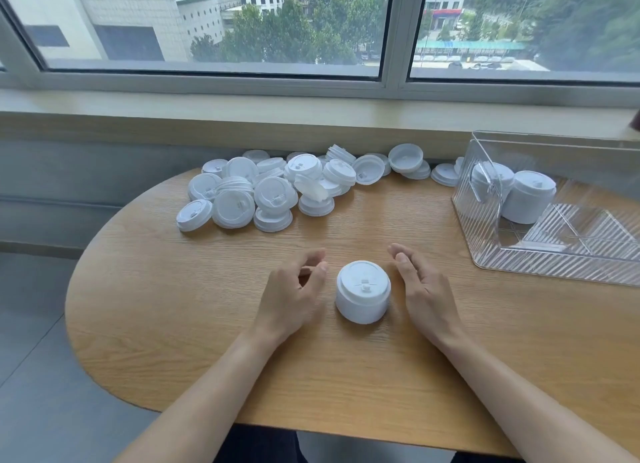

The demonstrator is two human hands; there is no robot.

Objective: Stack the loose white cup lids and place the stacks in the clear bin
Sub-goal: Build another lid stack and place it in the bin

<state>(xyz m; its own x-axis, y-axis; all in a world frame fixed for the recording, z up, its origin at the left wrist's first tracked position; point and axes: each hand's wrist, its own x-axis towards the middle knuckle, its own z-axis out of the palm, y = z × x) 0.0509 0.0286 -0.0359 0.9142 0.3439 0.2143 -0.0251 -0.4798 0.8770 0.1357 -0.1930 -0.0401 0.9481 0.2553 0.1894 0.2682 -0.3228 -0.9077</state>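
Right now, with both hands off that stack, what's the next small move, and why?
Probably close both hands on the stack: it stands upright between the open left hand and right hand, untouched, and the clear bin already holding two stacks has room.

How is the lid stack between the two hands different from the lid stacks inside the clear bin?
The stack between the hands stands on the bare table; the two stacks in the clear bin stand inside the bin's far left corner. The first stands alone; the binned ones stand side by side. All are upright, white lids.
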